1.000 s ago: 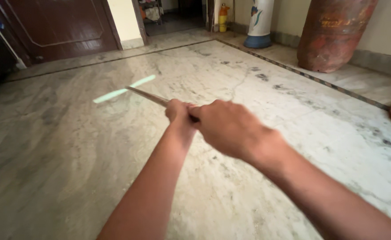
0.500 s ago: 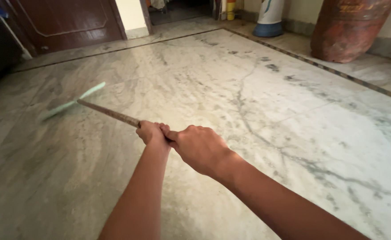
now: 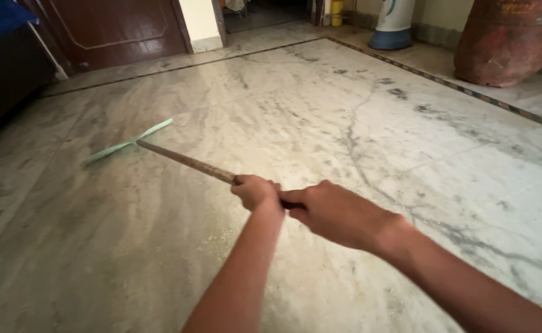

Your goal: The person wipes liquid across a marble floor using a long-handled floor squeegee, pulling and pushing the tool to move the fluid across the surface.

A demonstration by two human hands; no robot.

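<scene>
Right now I am holding a long floor wiper out in front of me with both hands. Its handle is a thin, brownish pole that looks mottled along its length, and its head is a narrow pale green blade set crosswise at the far end, lying flat on the marble floor and slightly blurred. My left hand is wrapping the pole in a closed fist, fingers curled fully round it, and it is sitting farther along the handle, nearer the green head. My right hand is gripping just behind it, also closed tight, and the two fists are touching. The near tip of the pole is hiding inside my right hand, so I cannot tell where it ends. From my hands the handle is slanting away and to the left, down to the head, which is resting well apart from my fists. Beyond the head a dark wooden door is standing, and off to its right a rusty red cylinder is resting on the floor by the wall.
</scene>
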